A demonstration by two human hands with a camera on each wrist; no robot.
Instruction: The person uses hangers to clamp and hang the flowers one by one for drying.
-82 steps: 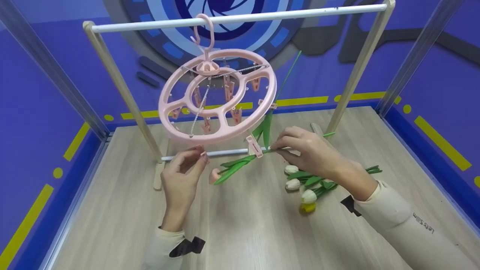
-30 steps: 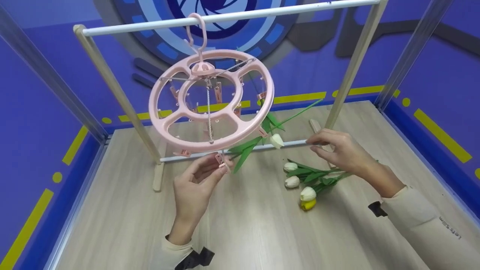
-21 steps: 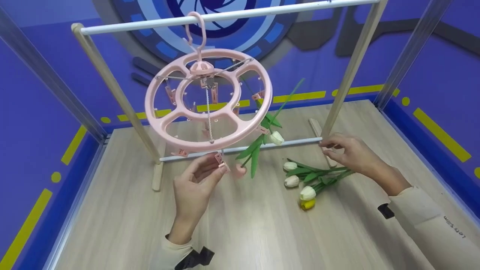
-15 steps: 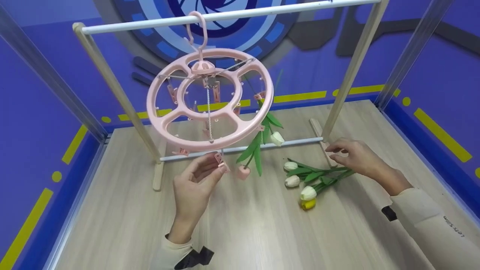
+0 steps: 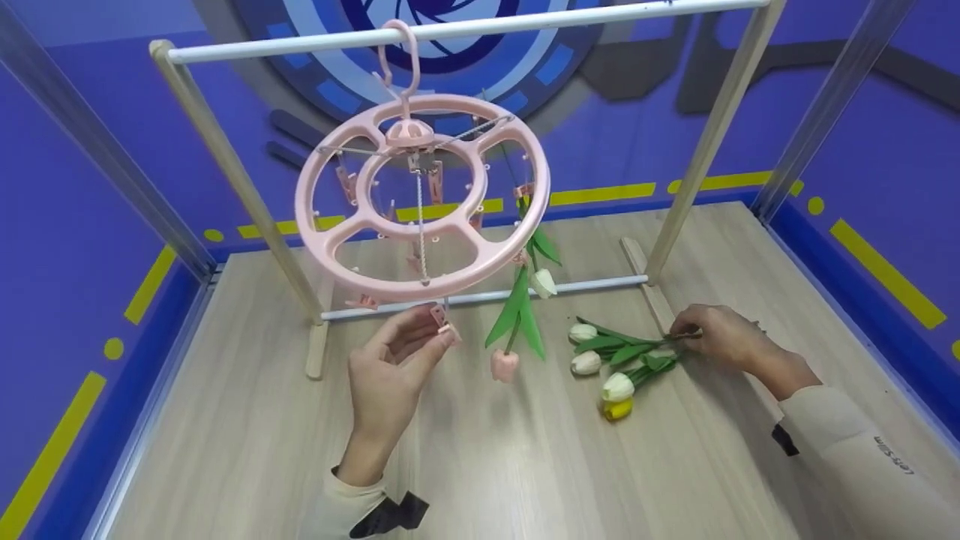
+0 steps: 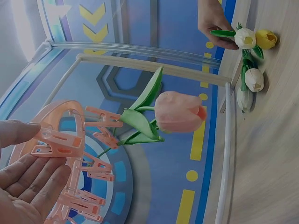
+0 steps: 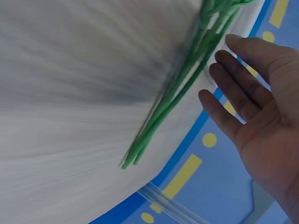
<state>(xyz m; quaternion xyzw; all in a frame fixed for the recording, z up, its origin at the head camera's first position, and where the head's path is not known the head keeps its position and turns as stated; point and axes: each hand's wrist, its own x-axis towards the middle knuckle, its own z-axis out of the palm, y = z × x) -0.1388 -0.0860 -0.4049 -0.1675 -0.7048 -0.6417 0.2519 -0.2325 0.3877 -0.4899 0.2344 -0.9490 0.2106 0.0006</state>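
My left hand [image 5: 390, 382] pinches a pink clothespin [image 6: 60, 142] between thumb and fingers, at the front underside of the round pink clip hanger [image 5: 450, 281]. Just right of it, a pink tulip [image 5: 505, 365] hangs head-down from another clip of the ring. Behind that a white tulip [image 5: 544, 283] hangs the same way. My right hand [image 5: 720, 337] is over the stems [image 7: 173, 98] of the tulips lying on the table. In the right wrist view its fingers are loosely bent beside the stems, not closed round them.
White tulips [image 5: 619, 387] and a yellow tulip [image 5: 619, 409] lie at the table's right. The hanger hooks over a white rail [image 5: 525, 28] on wooden posts. A lower white bar [image 5: 600, 286] runs behind the flowers. Blue panels [image 5: 82, 247] stand around the table.
The right hand has let go of the pink tulip's stem and moved right and down to the lying tulips. The pink tulip has swung head-down. The left hand has moved right and now pinches a clothespin.
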